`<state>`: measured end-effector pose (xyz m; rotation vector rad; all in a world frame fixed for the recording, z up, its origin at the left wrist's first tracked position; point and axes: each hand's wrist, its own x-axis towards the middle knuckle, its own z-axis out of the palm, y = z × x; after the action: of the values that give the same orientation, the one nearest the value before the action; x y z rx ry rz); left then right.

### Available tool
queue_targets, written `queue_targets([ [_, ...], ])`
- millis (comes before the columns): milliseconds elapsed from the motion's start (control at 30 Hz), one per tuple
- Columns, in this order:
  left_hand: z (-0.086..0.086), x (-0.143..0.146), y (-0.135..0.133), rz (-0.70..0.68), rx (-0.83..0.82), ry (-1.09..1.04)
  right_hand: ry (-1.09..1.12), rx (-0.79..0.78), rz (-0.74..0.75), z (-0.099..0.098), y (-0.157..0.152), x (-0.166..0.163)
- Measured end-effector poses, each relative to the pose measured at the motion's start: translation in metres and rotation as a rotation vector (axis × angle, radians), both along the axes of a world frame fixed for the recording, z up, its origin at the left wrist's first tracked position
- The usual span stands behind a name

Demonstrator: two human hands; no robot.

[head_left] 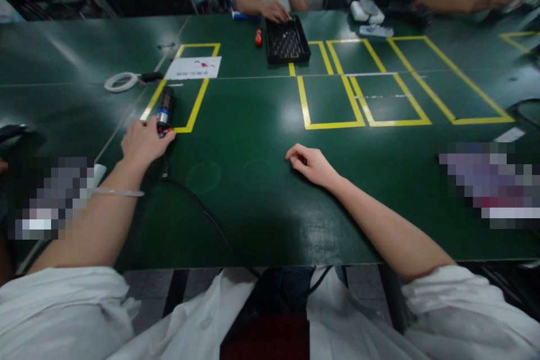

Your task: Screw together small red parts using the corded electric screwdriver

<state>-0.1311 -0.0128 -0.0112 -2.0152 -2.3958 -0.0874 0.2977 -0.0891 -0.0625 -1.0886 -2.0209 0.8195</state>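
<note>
I count one dark cylinder with a blue and silver band, one white printed sheet, one white cable coil, one black tray and one red-handled item on the green worktop. The cylinder lies left of the worktop's middle, its far end pointing to the far edge; the sheet and coil are beyond it. The tray and red-handled item are side by side near the far edge, where a co-worker's hand is at the tray. One black cable runs towards the near edge.

My left hand is partly open, thumb and fingers around the cylinder's near end, touching it; I cannot tell whether I grip it. My right hand is loosely curled on the worktop, right of the middle.
</note>
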Motion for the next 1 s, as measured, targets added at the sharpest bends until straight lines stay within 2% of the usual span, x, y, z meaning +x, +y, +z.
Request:
queue_targets([
  [167,-0.004,-0.049,0.019,0.102,-0.004,0.048,-0.004,-0.002,0.002,-0.001,0.000,0.000],
  [267,-0.005,-0.062,0.023,0.135,0.006,0.120,-0.006,-0.002,0.003,-0.002,-0.001,0.000],
  [467,-0.007,-0.048,0.012,0.200,0.096,0.090,-0.017,-0.001,0.002,-0.001,-0.001,0.000],
  [567,-0.003,-0.044,0.011,0.249,0.083,0.044,-0.027,-0.005,-0.006,-0.001,-0.001,0.000],
  [667,0.003,-0.037,0.016,0.262,0.160,-0.026,-0.021,-0.017,-0.007,-0.001,-0.001,-0.001],
  [733,0.006,-0.019,0.022,0.186,0.263,-0.107,-0.009,-0.024,-0.004,-0.001,-0.001,-0.001],
  [800,0.005,0.014,0.024,0.048,0.307,-0.304,0.002,-0.030,-0.002,0.000,-0.001,-0.002],
  [867,0.001,0.059,0.020,-0.147,0.196,-0.658,0.010,-0.037,-0.003,0.000,-0.002,-0.001],
  [900,-0.001,0.083,0.016,-0.200,0.140,-0.830,0.015,-0.042,-0.003,0.000,-0.002,-0.001],
  [1000,-0.007,0.148,-0.007,-0.379,-0.106,-1.106,0.050,-0.059,0.009,-0.001,-0.002,0.000],
])
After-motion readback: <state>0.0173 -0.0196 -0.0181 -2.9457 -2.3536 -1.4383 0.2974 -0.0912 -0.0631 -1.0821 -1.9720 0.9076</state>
